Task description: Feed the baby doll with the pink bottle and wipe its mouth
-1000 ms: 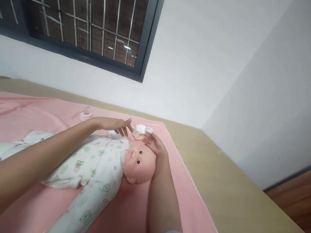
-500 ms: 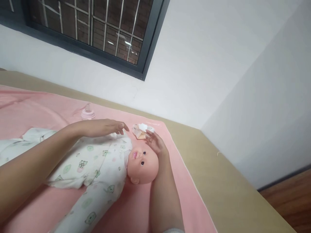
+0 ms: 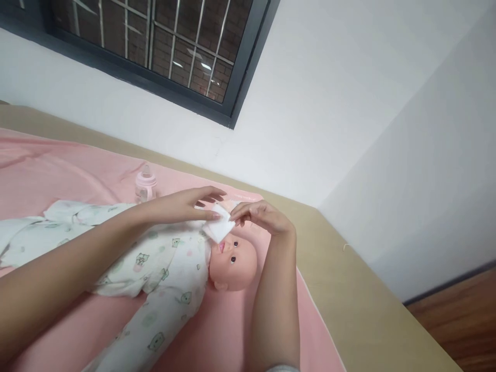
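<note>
The left hand (image 3: 196,205) has its thumb laid on a white pad (image 3: 219,227), while its other fingers stretch out above, slightly apart; whether any of them presses the pad from behind is hidden. The right hand (image 3: 267,217) bends in from the opposite side, fingers drawn together, their tips clamped on the pad's corner. So the pad hangs between the two sets of fingers, at a slant.

Just below the fingers is the head of a doll (image 3: 238,263), lying face up. The pad's lower corner reaches over the near part of its face beside the mouth; whether it touches cannot be told. To the left of the fingers, partly under the left forearm, runs the doll's white suit (image 3: 182,274), printed with green bears.

Behind the left wrist stands a baby bottle (image 3: 146,181) with a pink collar. Under everything, spreading around the fingers, is a pink blanket (image 3: 217,330). Farther right of the fingers comes the bare tan tabletop (image 3: 341,294), and past it a brown wooden panel (image 3: 461,315). Well beyond the fingertips rise the white wall (image 3: 310,119) and a barred, dark-framed window (image 3: 174,46).
</note>
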### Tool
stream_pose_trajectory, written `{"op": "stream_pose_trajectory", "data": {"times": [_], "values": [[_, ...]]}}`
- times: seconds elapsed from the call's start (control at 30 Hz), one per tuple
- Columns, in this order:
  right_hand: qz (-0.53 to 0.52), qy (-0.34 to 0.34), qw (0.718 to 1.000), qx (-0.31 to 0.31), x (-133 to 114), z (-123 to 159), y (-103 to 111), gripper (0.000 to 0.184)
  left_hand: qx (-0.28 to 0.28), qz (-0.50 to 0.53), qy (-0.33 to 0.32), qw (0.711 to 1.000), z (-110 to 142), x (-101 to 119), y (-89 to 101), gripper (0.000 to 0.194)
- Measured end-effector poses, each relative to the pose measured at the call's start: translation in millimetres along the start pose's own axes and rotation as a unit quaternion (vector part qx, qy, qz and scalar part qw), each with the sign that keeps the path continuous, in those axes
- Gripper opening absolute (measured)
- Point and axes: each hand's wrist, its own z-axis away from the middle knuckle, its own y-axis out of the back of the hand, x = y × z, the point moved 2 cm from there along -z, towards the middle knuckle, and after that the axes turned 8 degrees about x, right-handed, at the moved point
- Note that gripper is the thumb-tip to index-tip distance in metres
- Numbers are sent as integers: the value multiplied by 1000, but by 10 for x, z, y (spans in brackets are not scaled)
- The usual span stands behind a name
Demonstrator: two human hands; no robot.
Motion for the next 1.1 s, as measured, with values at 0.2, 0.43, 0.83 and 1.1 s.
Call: {"op": "stream_pose_trajectory", "data": {"times": [0.2,0.43,0.83,1.1], "values": [[65,8,996,-68,-224,-61,-182,46,-90,120,23,988,25,87,-20,41],[-43,17,997,-54,-42,-66,-103,49,-99,73,-12,992,-16,56,-28,23],[-326,-84,915,223,1254,52,107,29,-158,-4,-34,987,-9,-7,-254,18],[-331,-171,907,196,1587,79,4,33,-141,-17,-15,990,12,15,-334,20]]}}
